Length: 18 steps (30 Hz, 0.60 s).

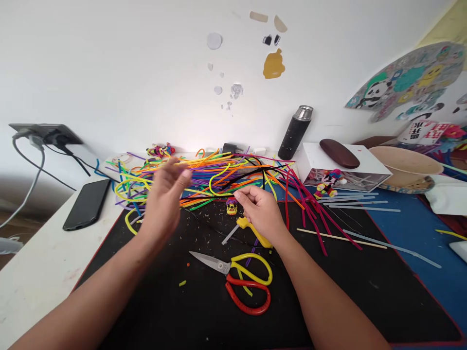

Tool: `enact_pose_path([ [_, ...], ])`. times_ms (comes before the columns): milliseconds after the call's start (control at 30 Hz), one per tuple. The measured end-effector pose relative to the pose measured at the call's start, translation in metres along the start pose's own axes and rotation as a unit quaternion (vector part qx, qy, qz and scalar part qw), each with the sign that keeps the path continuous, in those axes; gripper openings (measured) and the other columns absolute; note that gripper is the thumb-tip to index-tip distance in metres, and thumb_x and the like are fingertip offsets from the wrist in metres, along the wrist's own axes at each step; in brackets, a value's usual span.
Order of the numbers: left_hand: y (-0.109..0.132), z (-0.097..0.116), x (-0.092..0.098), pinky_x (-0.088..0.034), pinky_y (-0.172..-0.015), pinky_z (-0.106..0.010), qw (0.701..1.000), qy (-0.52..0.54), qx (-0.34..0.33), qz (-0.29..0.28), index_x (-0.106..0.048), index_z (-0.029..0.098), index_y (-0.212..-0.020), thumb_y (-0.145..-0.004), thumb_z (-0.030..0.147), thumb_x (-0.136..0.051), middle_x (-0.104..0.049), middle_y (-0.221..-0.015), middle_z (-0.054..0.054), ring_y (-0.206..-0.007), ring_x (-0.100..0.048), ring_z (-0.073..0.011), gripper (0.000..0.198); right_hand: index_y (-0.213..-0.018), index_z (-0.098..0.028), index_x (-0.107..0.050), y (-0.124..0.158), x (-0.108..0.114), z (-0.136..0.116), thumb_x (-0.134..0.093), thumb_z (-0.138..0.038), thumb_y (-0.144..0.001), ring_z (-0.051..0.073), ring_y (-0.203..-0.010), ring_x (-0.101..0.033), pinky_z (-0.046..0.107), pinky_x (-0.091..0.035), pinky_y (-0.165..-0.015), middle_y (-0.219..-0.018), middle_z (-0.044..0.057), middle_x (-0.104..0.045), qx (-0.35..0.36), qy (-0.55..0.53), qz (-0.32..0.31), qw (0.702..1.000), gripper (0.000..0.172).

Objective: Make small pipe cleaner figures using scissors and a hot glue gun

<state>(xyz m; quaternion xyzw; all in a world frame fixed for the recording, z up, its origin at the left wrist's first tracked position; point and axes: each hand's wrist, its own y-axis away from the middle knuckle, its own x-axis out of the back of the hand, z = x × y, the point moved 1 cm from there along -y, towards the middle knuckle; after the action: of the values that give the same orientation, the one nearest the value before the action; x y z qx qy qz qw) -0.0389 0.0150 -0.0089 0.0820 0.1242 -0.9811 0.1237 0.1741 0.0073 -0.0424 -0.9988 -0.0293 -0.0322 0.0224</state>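
While both forearms reach forward from the lower edge over the black mat [164, 301], the left hand [166, 197] is lifted above the near edge of the pile of pipe cleaners [219, 177], with the palm turned toward the middle and the wrist a little bent. Its fingers are spread wide and hold nothing, and the hand looks blurred. The right hand [261, 210] is lower, close to the mat, with the back of the hand up. Its fingers are curled in, with thumb and forefinger close together at the tip; I cannot tell if they pinch a thin strand. Just left of these fingers a small yellow figure [231, 207] stands on the mat, in front of the pile. A yellow glue gun [255, 233] lies partly under the right hand. Nearer to the person, scissors [239, 279] with yellow and red handles lie flat between the two arms. A dark phone [86, 204] lies on the white bench [44, 262] at the left.
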Motion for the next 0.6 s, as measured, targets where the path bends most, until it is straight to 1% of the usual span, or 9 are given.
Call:
enact_pose_path([
  [33, -0.003, 0.008, 0.004, -0.051, -0.099, -0.030, 0.995, -0.063, -0.081, 0.004, -0.071, 0.031, -0.125, -0.085, 0.040, -0.087, -0.069, -0.129, -0.003, -0.117, -0.063, -0.0214, 0.044, -0.085, -0.020, -0.069, 0.000, 0.000, 0.002, -0.072, -0.057, -0.090, 0.009, -0.044, -0.040, 0.022, -0.033, -0.041, -0.056, -0.007, -0.049, 0.002, 0.009, -0.002, 1.000, 0.038],
  [67, -0.005, 0.014, 0.007, -0.049, -0.103, -0.033, 0.982, -0.134, -0.133, -0.018, -0.071, 0.033, -0.126, -0.088, 0.038, -0.085, -0.069, -0.131, -0.003, -0.120, -0.061, -0.0236, 0.041, -0.087, -0.020, -0.069, 0.000, 0.000, 0.004, -0.071, -0.057, -0.092, 0.009, -0.044, -0.040, 0.022, -0.033, -0.041, -0.058, -0.007, -0.050, 0.003, 0.014, -0.007, 1.000, 0.037],
  [100, -0.005, 0.018, 0.008, -0.047, -0.104, -0.036, 0.962, -0.207, -0.168, -0.056, -0.073, 0.033, -0.122, -0.090, 0.036, -0.082, -0.071, -0.126, -0.004, -0.117, -0.062, -0.0254, 0.033, -0.087, -0.020, -0.070, 0.000, -0.001, 0.006, -0.070, -0.057, -0.093, 0.009, -0.045, -0.040, 0.022, -0.033, -0.041, -0.059, -0.006, -0.052, 0.004, 0.017, -0.015, 1.000, 0.037],
  [167, 0.001, 0.020, 0.004, -0.046, -0.100, -0.040, 0.903, -0.320, -0.215, -0.189, -0.079, 0.030, -0.107, -0.091, 0.034, -0.080, -0.077, -0.106, -0.005, -0.105, -0.063, -0.0281, 0.016, -0.088, -0.020, -0.070, 0.000, -0.002, 0.009, -0.070, -0.057, -0.094, 0.009, -0.045, -0.040, 0.022, -0.032, -0.041, -0.060, -0.006, -0.053, 0.004, 0.025, -0.025, 0.999, 0.038],
  [233, 0.009, 0.016, -0.001, -0.045, -0.095, -0.043, 0.845, -0.378, -0.233, -0.297, -0.081, 0.029, -0.096, -0.094, 0.033, -0.075, -0.078, -0.092, -0.007, -0.096, -0.062, -0.0295, 0.008, -0.088, -0.019, -0.071, 0.001, -0.002, 0.010, -0.069, -0.058, -0.094, 0.009, -0.046, -0.041, 0.023, -0.032, -0.042, -0.059, -0.006, -0.052, 0.004, 0.037, -0.025, 0.999, 0.040],
  [300, 0.014, 0.011, -0.005, -0.045, -0.091, -0.043, 0.812, -0.412, -0.237, -0.339, -0.082, 0.028, -0.094, -0.097, 0.033, -0.069, -0.078, -0.089, -0.009, -0.091, -0.061, -0.0297, 0.013, -0.088, -0.019, -0.071, 0.001, -0.002, 0.009, -0.070, -0.060, -0.094, 0.010, -0.047, -0.041, 0.023, -0.033, -0.043, -0.058, -0.006, -0.051, 0.005, 0.044, -0.021, 0.999, 0.041],
  [367, 0.017, 0.007, -0.006, -0.044, -0.088, -0.043, 0.798, -0.434, -0.241, -0.341, -0.081, 0.027, -0.095, -0.099, 0.034, -0.065, -0.078, -0.088, -0.010, -0.087, -0.060, -0.0294, 0.018, -0.088, -0.019, -0.070, 0.001, -0.002, 0.007, -0.070, -0.063, -0.093, 0.010, -0.047, -0.042, 0.023, -0.033, -0.043, -0.056, -0.007, -0.050, 0.003, 0.043, -0.024, 0.999, 0.044],
  [467, 0.018, 0.003, -0.005, -0.044, -0.086, -0.042, 0.795, -0.446, -0.233, -0.340, -0.080, 0.026, -0.096, -0.099, 0.031, -0.065, -0.077, -0.088, -0.010, -0.085, -0.060, -0.0292, 0.016, -0.085, -0.020, -0.069, 0.002, -0.002, 0.005, -0.070, -0.065, -0.092, 0.010, -0.045, -0.040, 0.024, -0.033, -0.043, -0.054, -0.007, -0.049, -0.001, 0.034, -0.035, 0.999, 0.046],
  [600, 0.019, -0.004, -0.005, -0.047, -0.083, -0.038, 0.823, -0.423, -0.183, -0.332, -0.078, 0.025, -0.092, -0.093, 0.028, -0.070, -0.075, -0.086, -0.011, -0.085, -0.062, -0.0293, 0.009, -0.085, -0.020, -0.069, 0.003, -0.004, 0.007, -0.071, -0.062, -0.092, 0.010, -0.045, -0.040, 0.024, -0.035, -0.043, -0.058, -0.007, -0.051, -0.007, 0.016, -0.049, 0.999, 0.043],
])
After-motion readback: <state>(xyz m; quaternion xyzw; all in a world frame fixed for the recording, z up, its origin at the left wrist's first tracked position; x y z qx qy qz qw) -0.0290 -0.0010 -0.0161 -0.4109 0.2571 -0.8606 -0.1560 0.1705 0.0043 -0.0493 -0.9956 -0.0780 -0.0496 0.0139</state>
